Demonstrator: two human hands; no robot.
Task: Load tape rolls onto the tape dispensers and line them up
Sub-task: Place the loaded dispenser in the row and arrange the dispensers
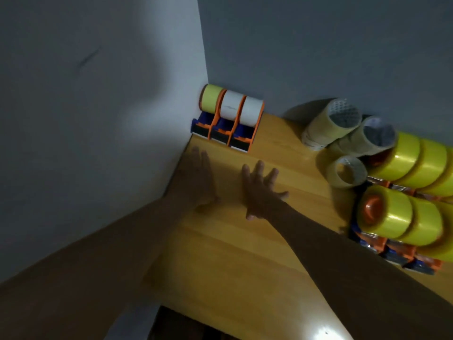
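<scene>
Tape dispensers (230, 119) lined in corner, right pile cropped, hands (259, 190) blurred

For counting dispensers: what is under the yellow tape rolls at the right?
Orange-and-blue tape dispensers show below the glossy yellow tape rolls; the rolls cover most of them, so their number is unclear.

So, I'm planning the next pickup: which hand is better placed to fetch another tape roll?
The right hand: it is open, and the loose beige tape rolls lie on its side of the wooden table.
</scene>
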